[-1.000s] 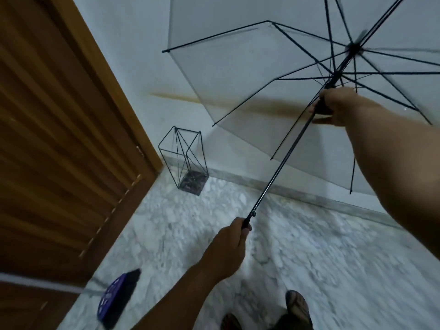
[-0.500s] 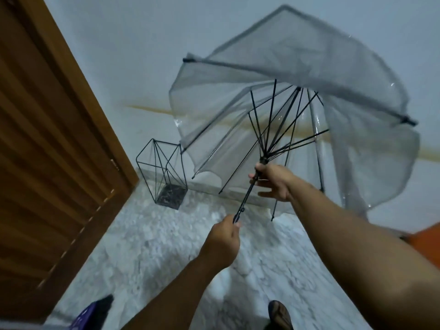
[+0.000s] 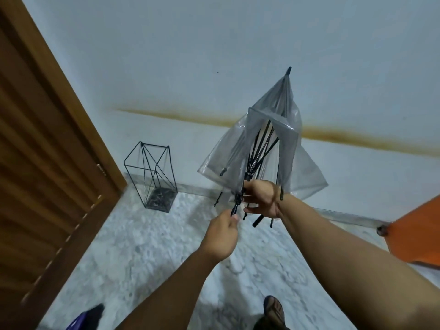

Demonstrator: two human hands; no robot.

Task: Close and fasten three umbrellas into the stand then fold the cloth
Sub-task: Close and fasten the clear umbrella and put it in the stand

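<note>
A clear plastic umbrella (image 3: 273,148) with black ribs points tip-up in front of the wall, its canopy collapsed and hanging in loose folds. My left hand (image 3: 222,236) grips the black handle at the shaft's lower end. My right hand (image 3: 260,198) is curled round the runner low on the shaft, just above my left hand. A black wire umbrella stand (image 3: 152,177) sits on the floor by the wall to the left, with no umbrella in it. An orange umbrella canopy (image 3: 416,236) shows at the right edge.
A brown wooden door (image 3: 42,163) fills the left side. White marble floor (image 3: 147,253) spreads below, with my sandalled foot (image 3: 273,310) at the bottom. A purple and black object (image 3: 88,317) lies at the bottom left.
The clear umbrella went from fully open to collapsed. My right hand slid the runner down the shaft until it came close above my left hand. The view tilted up.
</note>
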